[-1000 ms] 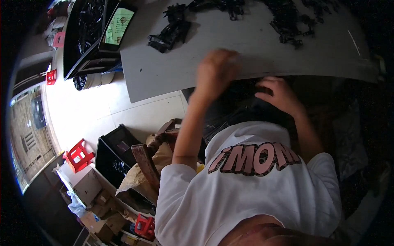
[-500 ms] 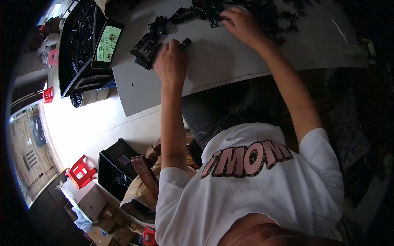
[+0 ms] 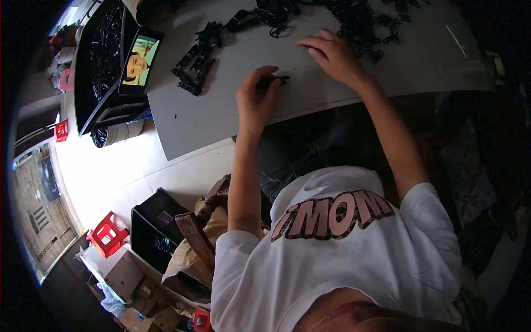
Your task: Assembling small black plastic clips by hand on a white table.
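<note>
Left hand [image 3: 258, 99] is pinched shut on a small black plastic part [image 3: 275, 81], holding it just off the grey table [image 3: 221, 116], probably to check or fit it. Further out, right hand [image 3: 332, 55] lies open, fingers spread at the edge of the black parts pile [image 3: 359, 22], likely fishing for another.

Person, seen from above. Garment: white short-sleeved cotton T-shirt [image 3: 354, 260], loose fit, soft creases across the front. Chest marking: large block lettering in dusty pink with dark outline [image 3: 332, 213]. Sleeves end above the elbow; forearms bare. Left hand [image 3: 257, 102] and right hand [image 3: 334, 55]: bare, ungloved.
</note>
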A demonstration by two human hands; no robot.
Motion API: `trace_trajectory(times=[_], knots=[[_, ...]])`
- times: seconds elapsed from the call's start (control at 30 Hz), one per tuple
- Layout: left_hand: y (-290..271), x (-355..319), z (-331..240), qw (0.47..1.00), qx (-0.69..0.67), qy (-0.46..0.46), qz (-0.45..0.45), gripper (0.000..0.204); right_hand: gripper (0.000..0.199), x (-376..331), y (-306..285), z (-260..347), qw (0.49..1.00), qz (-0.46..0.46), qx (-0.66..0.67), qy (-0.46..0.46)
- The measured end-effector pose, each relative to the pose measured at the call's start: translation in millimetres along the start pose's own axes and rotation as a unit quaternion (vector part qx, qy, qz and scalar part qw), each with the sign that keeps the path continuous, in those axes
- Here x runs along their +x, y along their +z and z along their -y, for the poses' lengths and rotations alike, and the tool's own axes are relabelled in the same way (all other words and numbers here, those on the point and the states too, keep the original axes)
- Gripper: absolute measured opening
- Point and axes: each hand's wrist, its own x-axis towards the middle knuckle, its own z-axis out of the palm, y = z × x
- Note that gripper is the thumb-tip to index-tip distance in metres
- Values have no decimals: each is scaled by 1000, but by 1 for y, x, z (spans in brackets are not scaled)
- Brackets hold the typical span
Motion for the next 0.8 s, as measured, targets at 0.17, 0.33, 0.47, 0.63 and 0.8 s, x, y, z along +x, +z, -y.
trace_trajectory(times=[0.17, 0.33, 0.47, 0.63, 0.8], knots=[[-2, -6, 4, 999, -36, -12, 20, 20, 13, -13, 11, 9, 982, -8, 184, 43], [-4, -8, -8, 1000, 3, -22, 17, 17, 15, 11, 19, -17, 986, -135, 71, -65], [1, -8, -1, 1000, 3, -20, 6, 16, 15, 72, 34, -53, 976, -112, 91, 166], [-2, -10, 1, 997, -12, -70, 34, 19, 18, 79, 36, -50, 968, -18, -50, 247], [-5, -9, 0, 1000, 14, 6, 25, 23, 24, 36, 21, -41, 989, -97, -8, 111]])
